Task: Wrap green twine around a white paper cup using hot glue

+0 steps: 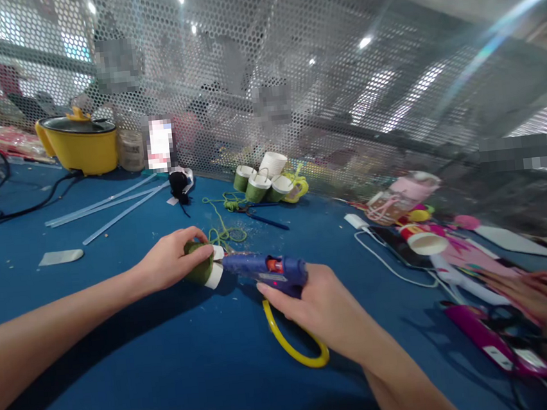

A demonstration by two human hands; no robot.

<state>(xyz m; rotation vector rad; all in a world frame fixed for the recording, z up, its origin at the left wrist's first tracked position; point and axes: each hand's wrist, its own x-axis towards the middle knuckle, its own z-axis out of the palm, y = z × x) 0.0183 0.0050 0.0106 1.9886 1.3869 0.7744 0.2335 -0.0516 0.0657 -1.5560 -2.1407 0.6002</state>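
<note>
My left hand (172, 261) is wrapped round a paper cup (202, 271) lying on its side on the blue table (123, 348); green cord covers most of the cup and its white rim shows. My right hand (312, 304) grips a blue hot glue gun (265, 268) whose nozzle touches the cup's rim. A yellow cable (292, 348) loops from the gun below my right hand. Loose green cord (224, 226) trails behind the cup.
Several green-wrapped cups (261, 180) stand at the back by a perforated metal screen (289, 68). Glue sticks (109, 208) and a yellow cooker (78, 143) lie at the left. Another person's hands (543, 288) work among pink craft pieces (462, 251) at the right.
</note>
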